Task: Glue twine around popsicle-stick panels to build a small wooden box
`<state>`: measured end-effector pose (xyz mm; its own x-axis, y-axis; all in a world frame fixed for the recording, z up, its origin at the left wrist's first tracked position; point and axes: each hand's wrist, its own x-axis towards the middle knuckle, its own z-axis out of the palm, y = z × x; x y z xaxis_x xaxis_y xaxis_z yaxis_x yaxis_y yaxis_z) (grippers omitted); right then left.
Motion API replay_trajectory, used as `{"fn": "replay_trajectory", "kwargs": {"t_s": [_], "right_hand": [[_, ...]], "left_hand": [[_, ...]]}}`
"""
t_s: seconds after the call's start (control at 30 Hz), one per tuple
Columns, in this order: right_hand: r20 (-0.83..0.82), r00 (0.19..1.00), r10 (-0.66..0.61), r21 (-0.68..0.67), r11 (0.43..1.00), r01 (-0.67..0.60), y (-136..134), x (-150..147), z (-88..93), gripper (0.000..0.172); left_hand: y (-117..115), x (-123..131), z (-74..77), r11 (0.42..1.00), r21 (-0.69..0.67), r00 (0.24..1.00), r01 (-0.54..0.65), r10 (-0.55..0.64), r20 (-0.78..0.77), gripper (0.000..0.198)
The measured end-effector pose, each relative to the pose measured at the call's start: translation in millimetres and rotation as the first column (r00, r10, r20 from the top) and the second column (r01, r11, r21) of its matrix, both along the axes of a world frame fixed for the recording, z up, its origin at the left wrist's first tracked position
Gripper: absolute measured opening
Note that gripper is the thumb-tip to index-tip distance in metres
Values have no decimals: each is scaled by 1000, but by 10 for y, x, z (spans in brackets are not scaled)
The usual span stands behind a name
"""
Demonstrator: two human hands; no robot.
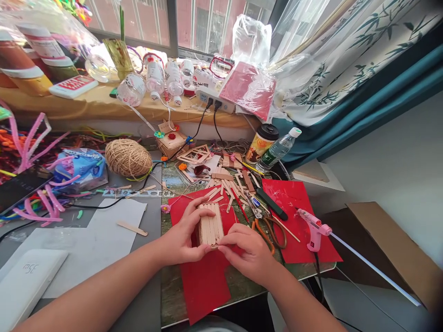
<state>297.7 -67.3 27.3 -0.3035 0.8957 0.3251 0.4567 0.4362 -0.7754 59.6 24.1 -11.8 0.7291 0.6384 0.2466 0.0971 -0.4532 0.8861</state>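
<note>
My left hand (183,233) is closed around a small box made of craft sticks (212,224), its fingers on the far side and its thumb at the near edge. The box's top is a row of pale sticks laid side by side. At its near right corner, the thumb and forefinger of my right hand (247,251) are pinched together on the edge; anything small between them is hidden. Beneath both hands lies a sheet of red paper (207,290). A heap of loose craft sticks (230,182) lies just beyond the box.
On the right, a pink hot glue gun (314,228) rests on a second red sheet (290,193), its glue stick jutting past the table edge. Scissors (273,235) lie nearby. A water bottle (280,150) and a lidded cup (262,143) stand behind. At left are a twine ball (128,157) and a power bank (31,281).
</note>
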Motion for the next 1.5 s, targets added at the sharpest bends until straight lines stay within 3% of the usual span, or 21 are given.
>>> {"fn": "replay_trajectory", "kwargs": {"t_s": [0.13, 0.3, 0.47, 0.53, 0.7, 0.9, 1.07, 1.17, 1.23, 1.3, 1.37, 1.43, 1.5], "right_hand": [[-37, 994, -102, -11, 995, 101, -60, 6, -81, 11], [-67, 988, -136, -79, 988, 131, -105, -2, -148, 12], [-229, 956, -181, -290, 951, 111, -89, 2, -200, 10], [-275, 944, -184, -330, 940, 87, -85, 25, -206, 9], [-234, 952, -195, -281, 951, 126, -112, 97, -153, 10], [-97, 992, -76, -137, 989, 62, -110, 56, -66, 11], [-49, 996, -68, -73, 995, 64, -73, 14, -32, 9], [-74, 993, -91, -112, 990, 83, -63, 54, -42, 9], [-100, 976, -196, -175, 969, 176, -51, 114, -69, 11], [-67, 937, -343, -194, 926, 325, -38, 185, -104, 13], [32, 896, -443, -84, 892, 444, -42, 238, -132, 9], [112, 882, -458, 46, 889, 455, -80, 232, -149, 13], [91, 912, -400, 19, 916, 400, -145, 143, -168, 37]], "left_hand": [[26, -17, -3, 1000, -6, 1000, 27, -27, -10, 72], [47, -22, 26, 999, -22, 998, 44, -45, -35, 68], [72, -44, 34, 998, -12, 997, 67, -67, -32, 64], [97, -70, 24, 996, 1, 995, 92, -92, -39, 74], [114, -95, 5, 995, 26, 994, 93, -91, -68, 94], [32, -48, 41, 996, -23, 996, 83, -83, -17, 73], [13, -31, 62, 998, -9, 998, 60, -60, -31, 71], [26, -38, 52, 997, 14, 996, 71, -70, -51, 86], [38, -45, 43, 997, 34, 992, 69, -65, -105, 98], [48, -48, 37, 996, 80, 991, 26, -15, -134, 100], [50, -48, 34, 984, 161, 991, -75, 92, -101, 94], [37, -39, 33, 945, 242, 971, -220, 236, -35, 91], [1, -16, 32, 887, 291, 928, -360, 374, 8, 92]]}}
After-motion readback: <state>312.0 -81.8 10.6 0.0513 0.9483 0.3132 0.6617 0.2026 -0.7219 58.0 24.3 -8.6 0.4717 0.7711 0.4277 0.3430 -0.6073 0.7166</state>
